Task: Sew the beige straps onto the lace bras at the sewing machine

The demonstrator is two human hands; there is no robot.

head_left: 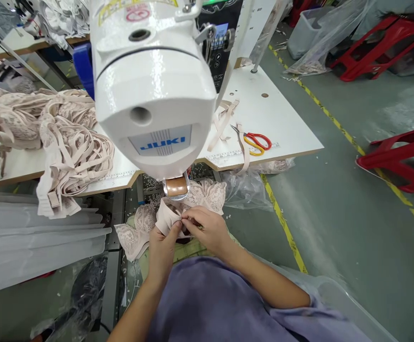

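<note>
A beige lace bra (207, 194) lies across my lap, below the head of a white JUKI sewing machine (153, 104). My left hand (163, 244) is closed on the bra's plain fabric band, thumb on top. At the same piece, my right hand (209, 229) pinches the edge with thumb and forefinger. The fingertips of both hands are close together. A lace cup (132, 240) hangs out to the left of my left hand. What lies under the fingers is partly hidden.
Beige bras with straps (75, 147) are heaped on the table's left. Red and yellow scissors (258, 142) and loose strap pieces (224, 123) lie on the white tabletop (285, 128) at right. Red stools (402, 159) stand on the floor beyond the yellow tape.
</note>
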